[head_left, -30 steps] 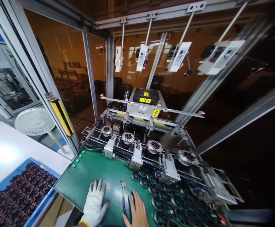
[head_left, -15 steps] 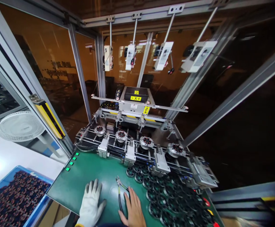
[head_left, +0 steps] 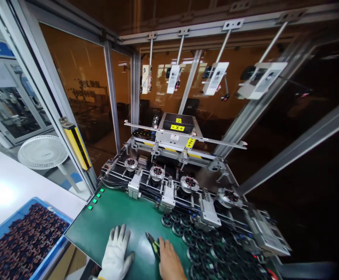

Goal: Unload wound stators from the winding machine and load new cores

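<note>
My left hand (head_left: 116, 252), in a white work glove, lies flat on the green work surface (head_left: 128, 216) with its fingers stretched out and holds nothing. Bare, my right hand (head_left: 171, 259) is closed over the handles of a pair of cutting pliers (head_left: 153, 244), whose jaws point away to the upper left. Its palm hides the handle ends. Right of this hand, many black ring-shaped parts (head_left: 200, 249) crowd the surface. Beyond both hands stands a row of winding fixtures, each bearing a round part with a dark and copper core (head_left: 189, 183).
A blue tray (head_left: 61, 237) of dark and copper-coloured parts is at the left on a white table (head_left: 3, 179). Green lit buttons (head_left: 94, 201) line the surface's left edge. A yellow sensor bar (head_left: 76, 146), frame posts and a white fan (head_left: 42, 151) stand left. White tensioner units (head_left: 216, 79) hang overhead.
My right hand has closed on the pliers, and their handles have come closer together and shifted slightly toward me. The gloved hand stays flat. The whole view has shifted a little.
</note>
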`<action>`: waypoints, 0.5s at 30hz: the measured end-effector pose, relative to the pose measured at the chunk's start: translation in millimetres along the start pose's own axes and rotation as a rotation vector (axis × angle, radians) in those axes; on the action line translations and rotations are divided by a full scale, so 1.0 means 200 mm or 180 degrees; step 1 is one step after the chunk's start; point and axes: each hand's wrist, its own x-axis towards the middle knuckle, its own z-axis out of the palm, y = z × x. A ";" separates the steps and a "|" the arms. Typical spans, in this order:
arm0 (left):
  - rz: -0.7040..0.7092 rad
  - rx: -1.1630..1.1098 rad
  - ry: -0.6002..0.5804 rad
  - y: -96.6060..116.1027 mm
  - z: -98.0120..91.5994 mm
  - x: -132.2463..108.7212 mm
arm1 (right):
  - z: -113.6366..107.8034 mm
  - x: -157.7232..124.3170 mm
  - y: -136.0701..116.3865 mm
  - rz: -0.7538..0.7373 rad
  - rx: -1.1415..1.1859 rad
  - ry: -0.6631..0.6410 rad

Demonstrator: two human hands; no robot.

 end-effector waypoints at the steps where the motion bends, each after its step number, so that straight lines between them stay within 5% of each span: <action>1: 0.0035 0.0002 -0.0004 0.00 0.00 -0.01 | -0.06 0.01 -0.03 0.0047 0.0176 -0.0194; 5: 0.0051 -0.0011 -0.0170 -0.01 0.04 -0.07 | -0.34 0.05 -0.21 0.0143 0.1117 -0.1165; 8: -0.0273 -0.0079 -0.0593 -0.02 0.09 -0.12 | -0.67 0.16 -0.38 0.0215 0.1737 -0.1614; 11: -0.0362 -0.0088 -0.0681 -0.01 0.16 -0.15 | -1.06 0.38 -0.59 0.0189 0.2517 -0.1728; 15: -0.0722 0.0238 -0.0260 0.06 0.22 -0.13 | -1.47 0.78 -0.91 -0.0049 0.1952 -0.1848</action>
